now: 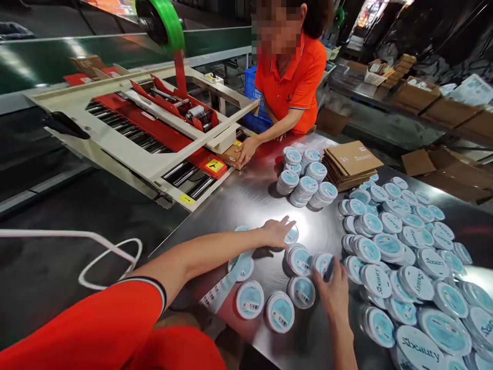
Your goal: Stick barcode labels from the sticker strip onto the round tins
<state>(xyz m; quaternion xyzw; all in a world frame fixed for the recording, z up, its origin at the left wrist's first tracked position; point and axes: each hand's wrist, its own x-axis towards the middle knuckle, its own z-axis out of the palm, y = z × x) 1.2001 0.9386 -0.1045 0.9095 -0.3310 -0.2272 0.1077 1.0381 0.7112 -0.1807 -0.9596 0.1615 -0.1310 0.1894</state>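
My left hand reaches across the metal table, palm partly up and fingers spread. Just past its fingers is a round blue-labelled container; whether they touch is unclear. My right hand closes around another flat round container, beside a short stack of containers. Dark fingertips or a dark cover show at its rim. Closer to me lie single containers with barcode labels. A strip of barcode stickers runs under my left forearm, partly over another container.
Many loose containers cover the table's right side. Stacks of containers stand farther back, beside flat cardboard boxes. Across the table, a co-worker in an orange shirt holds a small carton at a roller taping machine.
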